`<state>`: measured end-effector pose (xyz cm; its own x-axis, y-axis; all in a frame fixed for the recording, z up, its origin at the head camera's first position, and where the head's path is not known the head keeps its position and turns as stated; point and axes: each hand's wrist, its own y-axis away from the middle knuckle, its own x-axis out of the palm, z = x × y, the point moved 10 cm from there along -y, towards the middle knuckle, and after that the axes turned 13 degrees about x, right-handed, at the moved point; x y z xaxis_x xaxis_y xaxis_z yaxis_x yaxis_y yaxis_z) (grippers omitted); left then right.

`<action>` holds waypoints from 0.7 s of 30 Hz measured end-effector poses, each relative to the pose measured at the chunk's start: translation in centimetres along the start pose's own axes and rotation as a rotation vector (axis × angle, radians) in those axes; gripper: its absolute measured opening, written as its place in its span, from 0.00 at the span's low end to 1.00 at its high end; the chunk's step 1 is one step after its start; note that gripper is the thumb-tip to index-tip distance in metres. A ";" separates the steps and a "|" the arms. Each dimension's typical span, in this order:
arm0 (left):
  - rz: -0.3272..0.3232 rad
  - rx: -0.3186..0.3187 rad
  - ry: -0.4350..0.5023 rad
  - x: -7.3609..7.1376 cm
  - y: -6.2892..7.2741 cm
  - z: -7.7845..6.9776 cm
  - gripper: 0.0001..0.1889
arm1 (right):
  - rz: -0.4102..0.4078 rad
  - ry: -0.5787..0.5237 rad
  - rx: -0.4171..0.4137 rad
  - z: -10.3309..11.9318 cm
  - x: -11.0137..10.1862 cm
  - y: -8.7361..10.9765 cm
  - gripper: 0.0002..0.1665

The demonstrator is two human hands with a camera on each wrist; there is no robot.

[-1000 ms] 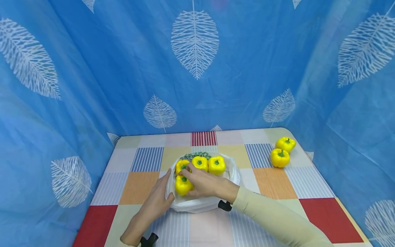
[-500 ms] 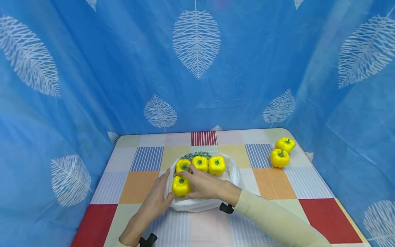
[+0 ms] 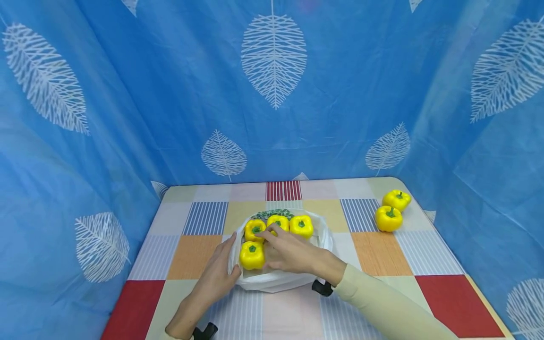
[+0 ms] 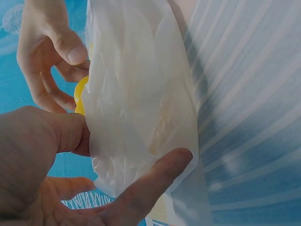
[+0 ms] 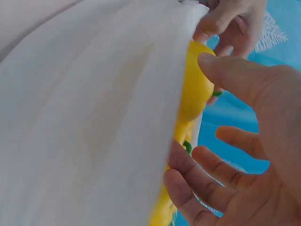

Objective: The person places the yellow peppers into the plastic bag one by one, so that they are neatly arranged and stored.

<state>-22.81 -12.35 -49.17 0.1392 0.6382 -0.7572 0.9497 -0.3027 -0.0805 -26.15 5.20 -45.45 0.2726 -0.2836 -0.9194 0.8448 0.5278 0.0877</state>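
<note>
A white plastic bag point(image 3: 276, 283) lies wide open on the table, with several yellow bell peppers inside, stems up. The front-left bell pepper point(image 3: 252, 255) sits by the bag's left wall. My right hand point(image 3: 293, 250) hovers over the bag's middle, its fingers spread just right of that pepper and holding nothing. In the right wrist view, the thumb tip overlaps a bell pepper point(image 5: 195, 89). Along the bag's left side rests my left hand point(image 3: 216, 271), thumb and fingers apart. The left wrist view has one finger point(image 4: 160, 174) lying straight along the bag's outside.
Two more yellow bell peppers, one in front point(image 3: 388, 218) and one behind point(image 3: 396, 200), stand at the table's back right. A patchwork tablecloth point(image 3: 376, 252) covers the table. Blue leaf-patterned curtains point(image 3: 174, 94) hang around its back and sides.
My right hand has let go of the front-left bell pepper and drawn back to the right. That pepper has shifted slightly left. My left hand stays at the bag's side.
</note>
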 end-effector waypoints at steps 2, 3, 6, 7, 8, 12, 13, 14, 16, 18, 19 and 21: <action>0.004 -0.006 -0.002 0.1 -0.1 -0.1 0.50 | -0.021 -0.011 -0.004 -0.3 -0.6 0.4 0.47; 0.007 -0.012 -0.002 0.2 -0.1 -0.1 0.50 | -0.032 -0.014 -0.007 -0.4 -0.9 0.5 0.46; 0.011 -0.021 0.003 0.3 -0.1 -0.2 0.50 | -0.056 -0.019 0.003 -1.0 -1.7 1.0 0.44; 0.010 -0.022 0.005 0.3 -0.1 -0.2 0.50 | -0.061 -0.023 0.008 -1.2 -1.9 1.1 0.44; 0.012 -0.029 0.012 0.4 -0.1 -0.2 0.51 | -0.064 -0.026 0.017 -1.4 -2.0 1.2 0.43; 0.019 -0.029 0.009 0.6 -0.3 -0.2 0.51 | -0.088 -0.062 0.033 -2.4 -2.8 1.7 0.41; 0.023 -0.034 0.010 0.7 -0.3 -0.1 0.51 | -0.096 -0.075 0.036 -2.7 -3.0 1.9 0.41; 0.027 -0.035 0.009 0.8 -0.3 -0.1 0.51 | -0.106 -0.085 0.039 -3.0 -3.3 2.0 0.41; 0.033 -0.046 0.012 1.0 -0.3 0.0 0.51 | -0.131 -0.100 0.045 -3.5 -3.8 2.3 0.40; 0.035 -0.048 0.014 1.1 -0.3 0.0 0.51 | -0.153 -0.114 0.062 -4.1 -4.4 2.6 0.40; 0.035 -0.049 0.015 1.2 -0.3 0.1 0.51 | -0.161 -0.119 0.072 -4.4 -4.7 2.7 0.40; 0.034 -0.051 0.021 1.2 -0.3 0.1 0.51 | -0.174 -0.133 0.091 -5.1 -5.1 3.0 0.40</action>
<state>-22.93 -11.52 -50.14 0.1771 0.6429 -0.7452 0.9572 -0.2886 -0.0214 -27.35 12.27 -42.43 0.1721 -0.4706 -0.8654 0.9208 0.3889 -0.0284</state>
